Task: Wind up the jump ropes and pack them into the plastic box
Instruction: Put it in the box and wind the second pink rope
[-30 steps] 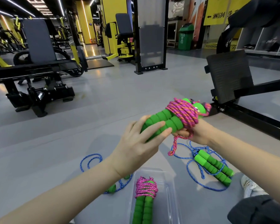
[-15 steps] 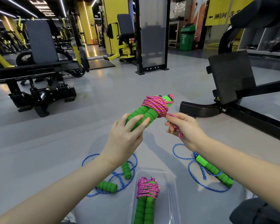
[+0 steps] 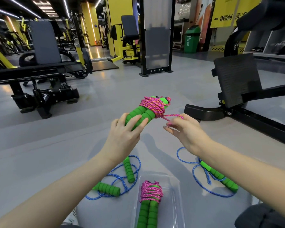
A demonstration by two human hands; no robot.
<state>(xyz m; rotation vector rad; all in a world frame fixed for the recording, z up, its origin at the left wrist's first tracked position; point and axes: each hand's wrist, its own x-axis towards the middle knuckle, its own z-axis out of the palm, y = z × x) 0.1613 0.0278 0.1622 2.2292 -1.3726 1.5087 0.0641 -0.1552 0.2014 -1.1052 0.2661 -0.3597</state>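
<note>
My left hand [image 3: 124, 134] grips the two green foam handles of a pink jump rope [image 3: 152, 106] held up in front of me, its cord wound tightly around the handle tops. My right hand [image 3: 184, 131] pinches the loose pink end, which runs taut from the bundle. Below, a clear plastic box [image 3: 175, 193] holds another wound pink rope [image 3: 150, 199]. Two unwound blue ropes with green handles lie on the floor, one left of the box [image 3: 120, 180], one to its right [image 3: 215, 176].
Grey gym floor all around. A black machine with a footplate [image 3: 237, 83] stands close on the right, its base bar reaching toward my hands. A black bench machine [image 3: 39, 89] stands at the left. My dark-clothed knee [image 3: 263, 218] shows at the bottom right.
The bundle has been lowered and turned. My right hand came off the handles and has drawn the loose pink end out to the right, so it is now taut.
</note>
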